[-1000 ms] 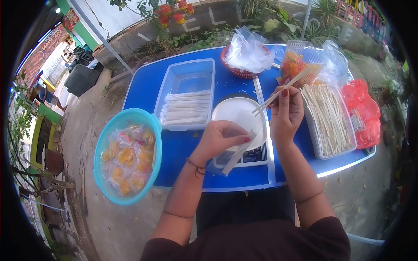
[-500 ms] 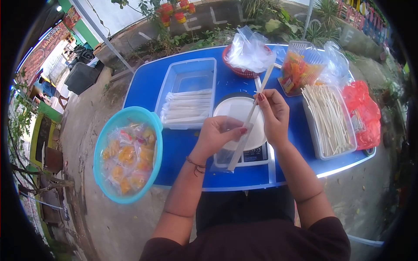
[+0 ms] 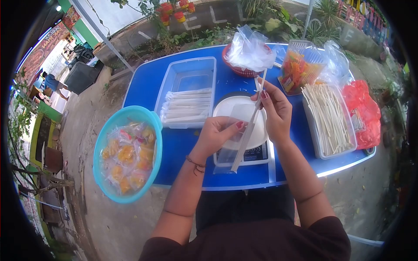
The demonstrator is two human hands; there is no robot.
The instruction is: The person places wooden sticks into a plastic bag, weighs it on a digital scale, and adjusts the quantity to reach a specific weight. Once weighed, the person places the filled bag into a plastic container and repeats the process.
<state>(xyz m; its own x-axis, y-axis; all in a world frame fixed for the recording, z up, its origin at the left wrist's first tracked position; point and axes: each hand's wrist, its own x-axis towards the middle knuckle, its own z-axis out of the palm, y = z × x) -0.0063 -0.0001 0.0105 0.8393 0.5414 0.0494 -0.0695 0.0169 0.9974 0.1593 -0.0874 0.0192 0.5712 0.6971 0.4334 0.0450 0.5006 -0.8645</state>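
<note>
My left hand (image 3: pixel 220 134) pinches a clear plastic bag (image 3: pixel 227 155) between thumb and fingers. Pale wooden chopsticks (image 3: pixel 257 104) slant through the middle, their lower part inside the bag. Higher up, the fingers of my right hand (image 3: pixel 275 106) are closed on the chopsticks. Both hands are above a kitchen scale (image 3: pixel 257 154) with a round white plate (image 3: pixel 226 106) on top. Right of my right hand stands a clear box (image 3: pixel 322 148) packed with loose chopsticks (image 3: pixel 327 119). Wrapped chopsticks (image 3: pixel 185 106) lie in a clear tray (image 3: pixel 187 69) at the left.
A turquoise basin (image 3: pixel 98 161) with bagged yellow food (image 3: pixel 126 154) is at the table's left edge. Behind the scale, a red basket (image 3: pixel 237 71) holds plastic bags (image 3: pixel 248 50). A container of colourful packets (image 3: pixel 294 71) and a red plastic bag (image 3: pixel 368 115) are on the right.
The chopsticks have tilted more upright, their top end moving left and slightly down. My right hand has shifted slightly right. A person in the left background shows more fully.
</note>
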